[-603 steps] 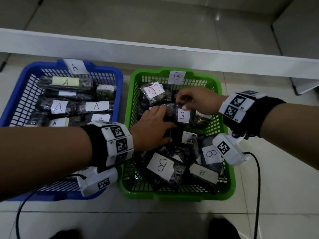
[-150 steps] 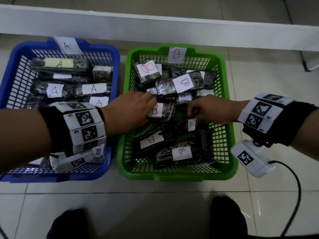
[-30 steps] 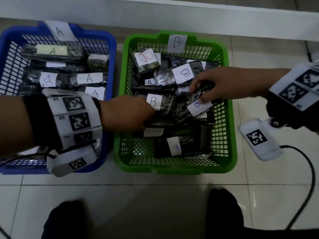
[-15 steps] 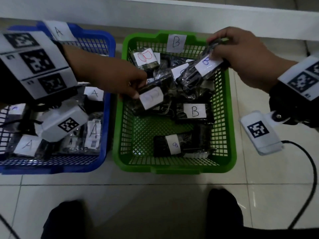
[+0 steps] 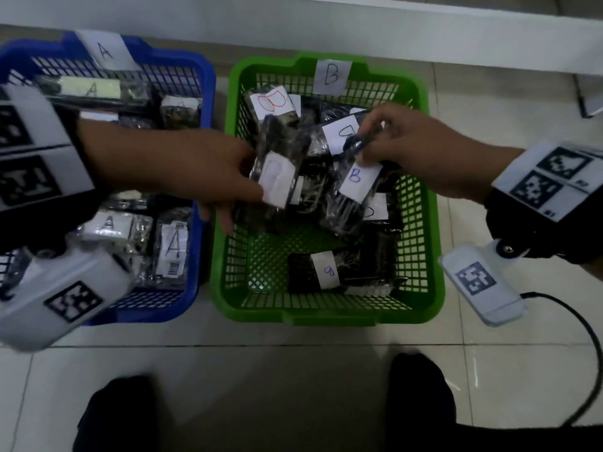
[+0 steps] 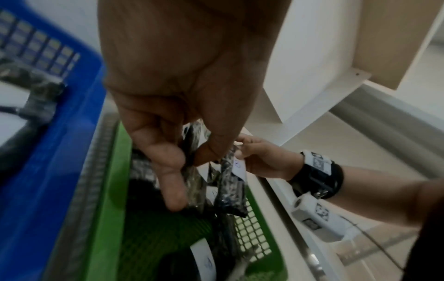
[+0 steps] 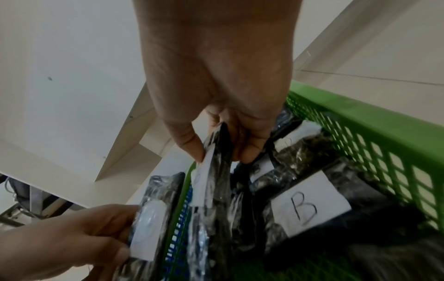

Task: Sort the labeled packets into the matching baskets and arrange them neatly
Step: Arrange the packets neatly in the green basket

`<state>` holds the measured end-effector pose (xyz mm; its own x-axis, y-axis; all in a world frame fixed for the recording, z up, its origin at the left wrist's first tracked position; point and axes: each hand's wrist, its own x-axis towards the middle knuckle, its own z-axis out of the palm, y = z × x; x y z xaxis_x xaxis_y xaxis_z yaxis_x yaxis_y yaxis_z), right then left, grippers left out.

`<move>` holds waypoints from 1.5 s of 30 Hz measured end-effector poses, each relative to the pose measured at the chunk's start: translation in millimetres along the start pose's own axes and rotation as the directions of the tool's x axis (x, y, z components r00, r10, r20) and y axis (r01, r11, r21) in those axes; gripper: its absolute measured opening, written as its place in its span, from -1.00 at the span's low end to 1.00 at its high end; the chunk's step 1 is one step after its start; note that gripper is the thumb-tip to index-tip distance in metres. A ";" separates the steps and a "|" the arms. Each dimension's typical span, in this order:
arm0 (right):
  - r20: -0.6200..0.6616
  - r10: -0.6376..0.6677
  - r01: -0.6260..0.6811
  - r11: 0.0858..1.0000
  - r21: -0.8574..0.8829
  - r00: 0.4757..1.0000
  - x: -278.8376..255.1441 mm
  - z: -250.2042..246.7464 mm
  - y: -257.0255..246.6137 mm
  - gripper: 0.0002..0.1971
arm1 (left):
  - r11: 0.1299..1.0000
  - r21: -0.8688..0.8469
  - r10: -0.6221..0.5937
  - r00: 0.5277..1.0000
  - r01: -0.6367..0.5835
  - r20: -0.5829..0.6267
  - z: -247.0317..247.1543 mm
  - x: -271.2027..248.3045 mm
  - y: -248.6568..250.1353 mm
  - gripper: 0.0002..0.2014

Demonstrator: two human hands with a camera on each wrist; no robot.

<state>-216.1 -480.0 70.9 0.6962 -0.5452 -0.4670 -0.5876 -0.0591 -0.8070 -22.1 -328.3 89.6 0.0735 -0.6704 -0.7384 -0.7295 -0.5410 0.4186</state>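
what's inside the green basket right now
The green basket holds dark packets with white B labels, piled at the far end, and one packet lying near the front. Both hands hang a packet over it, hiding whatever lies beneath them.

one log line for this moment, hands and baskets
left hand: holds packet | right hand: pinches B packet | both above green basket | blue basket: A packets

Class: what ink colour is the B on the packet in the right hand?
Blue, on the packet; head view shows it best.
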 end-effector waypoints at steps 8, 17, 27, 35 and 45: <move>0.087 0.037 -0.029 0.996 -0.085 0.996 -10.7 43.1 11.6 -0.71 | 0.991 0.048 -0.129 0.982 0.123 0.136 46.8 -2.9 -8.8 -0.75; 0.144 0.019 0.017 0.969 -0.248 0.989 -19.8 80.2 33.8 -0.55 | 0.769 0.636 0.114 0.993 -0.068 -0.031 61.2 -5.2 -7.8 -0.76; 0.249 0.051 0.066 0.896 -0.440 0.967 -27.4 86.1 35.5 -0.36 | 0.532 0.807 0.256 0.957 -0.256 0.135 61.8 5.4 -22.3 -0.26; 0.201 -0.134 0.228 0.779 -0.584 0.970 -32.0 77.4 40.4 -0.52 | 0.432 0.859 0.549 0.836 -0.273 -0.011 76.5 6.2 -26.5 -0.28; 0.446 0.017 0.412 0.354 -0.840 0.895 -38.8 75.4 52.6 -0.52 | 0.448 0.802 0.492 0.858 -0.396 0.149 68.5 7.3 -33.8 -0.47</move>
<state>-242.9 -398.9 19.4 0.7970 -0.1157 -0.5928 -0.2673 -0.9477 -0.1745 -43.5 -280.1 33.9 -0.3970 -0.7658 -0.5059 -0.9010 0.4303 0.0557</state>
